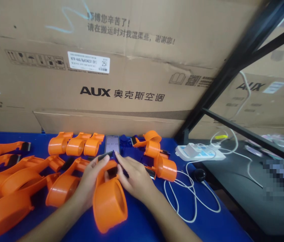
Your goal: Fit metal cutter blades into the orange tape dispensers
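An orange plastic tape dispenser [109,205], its round hub turned down towards me, is held between both hands. My left hand [90,178] is closed around its left side, the thumb pressing near a dark strip at the top end. My right hand [135,174] grips it from the right, fingers bent; its index fingertip touches a small dark blue piece [113,155] at that end. Fingers hide part of the join. Just beyond stands a phone [112,143] with a timer on its screen.
Several orange dispensers [13,208] lie on the blue tabletop [142,220] to the left, with others [166,168] and dark blue parts to the right. A white power strip [199,153] and looping cable sit further right. Large cardboard boxes [131,77] and a black frame [214,80] stand behind.
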The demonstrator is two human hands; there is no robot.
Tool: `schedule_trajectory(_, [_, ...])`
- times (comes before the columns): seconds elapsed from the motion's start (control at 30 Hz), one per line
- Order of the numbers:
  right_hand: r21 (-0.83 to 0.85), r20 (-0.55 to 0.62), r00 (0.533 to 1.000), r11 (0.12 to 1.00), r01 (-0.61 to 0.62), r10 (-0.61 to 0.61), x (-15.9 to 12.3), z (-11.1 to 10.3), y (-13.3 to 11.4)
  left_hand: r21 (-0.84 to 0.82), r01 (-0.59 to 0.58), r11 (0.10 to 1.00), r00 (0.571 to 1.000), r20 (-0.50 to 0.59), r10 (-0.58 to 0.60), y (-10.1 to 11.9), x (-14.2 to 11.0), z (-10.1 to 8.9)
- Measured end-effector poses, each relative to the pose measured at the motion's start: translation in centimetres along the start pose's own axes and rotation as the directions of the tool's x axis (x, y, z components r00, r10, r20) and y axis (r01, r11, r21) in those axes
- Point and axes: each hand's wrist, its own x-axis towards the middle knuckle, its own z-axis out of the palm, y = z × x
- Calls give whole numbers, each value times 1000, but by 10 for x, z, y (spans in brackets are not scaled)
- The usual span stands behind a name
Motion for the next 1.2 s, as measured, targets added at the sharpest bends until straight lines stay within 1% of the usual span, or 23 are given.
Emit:
schedule_trajectory(0.1, [-41,-27,1000,999,13,-14,-3,6,0,5,20,1000,999,45,-20,-2,0,0])
schedule_trajectory(0.23, [-115,-50,999,993,2,-8,-8,14,0,6,50,999,996,80,-50,-7,3,-5])
schedule_trajectory(0.43, [-214,-26,1000,977,-9,3,-13,20,-2,-5,61,998,993,105,-61,-10,5,-7])
schedule_trajectory(0.6, [-262,-54,998,965,15,-30,-15,22,-3,34,61,998,992,109,-64,-6,1,-4])
schedule_trajectory(0.67, [-253,-69,997,967,27,-46,-14,19,-2,65,44,997,993,104,-51,-4,-1,-3])
schedule_trajectory(0.73, [-205,-72,996,978,38,-53,-10,14,0,101,15,995,996,91,-24,-3,-2,-3])
schedule_trajectory(0.83, [-103,-48,996,993,64,-70,-4,3,5,168,-32,985,997,68,21,-3,-2,-4])
schedule_trajectory(0.9, [-65,-30,997,995,75,-77,-1,-3,8,232,-69,970,997,61,56,-3,-1,-6])
schedule_trajectory(0.97, [-60,-20,997,996,73,-74,-1,-6,8,305,-117,945,992,87,95,-5,1,-8])
schedule_trajectory(1.07, [-96,-8,998,993,62,-63,-2,-6,6,400,-171,901,983,137,125,-7,4,-14])
schedule_trajectory(1.2, [-143,5,999,988,53,-53,-3,-5,0,441,-178,880,981,146,125,-8,8,-19])
